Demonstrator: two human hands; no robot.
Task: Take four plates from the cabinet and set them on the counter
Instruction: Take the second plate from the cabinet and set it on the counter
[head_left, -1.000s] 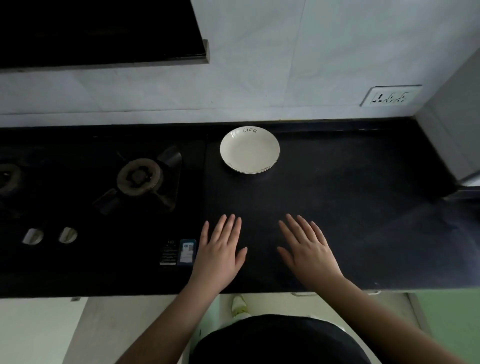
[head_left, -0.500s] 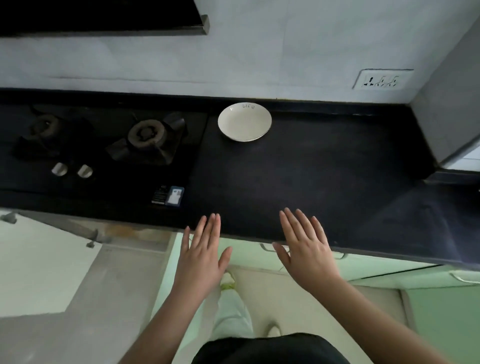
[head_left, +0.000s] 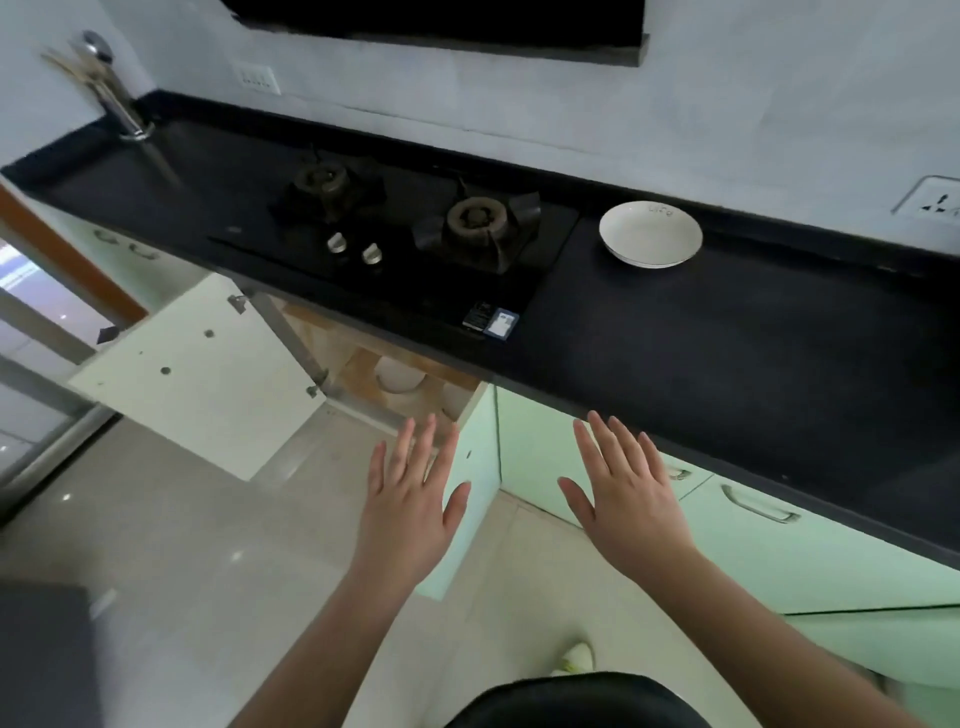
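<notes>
One white plate (head_left: 650, 235) with small lettering on its rim sits on the black counter (head_left: 727, 353), near the back wall and right of the stove. Below the counter a cabinet (head_left: 363, 374) stands open, its white door (head_left: 197, 374) swung out to the left. White plates (head_left: 399, 375) show inside it, partly hidden by the counter edge. My left hand (head_left: 410, 499) hovers in front of the cabinet opening, fingers straight and spread, holding nothing. My right hand (head_left: 623, 493) is held the same way before the green cabinet fronts, also empty.
A black two-burner gas stove (head_left: 415, 228) with two knobs lies left of the plate. A steel tap (head_left: 111, 91) stands at the far left. A wall socket (head_left: 935, 200) is at the right. Green drawer fronts with handles (head_left: 758, 506) run under the counter. Pale floor tiles lie below.
My hands have left the counter top and now hover below its edge. The view has swung left and back, bringing the open cabinet and its door into sight.
</notes>
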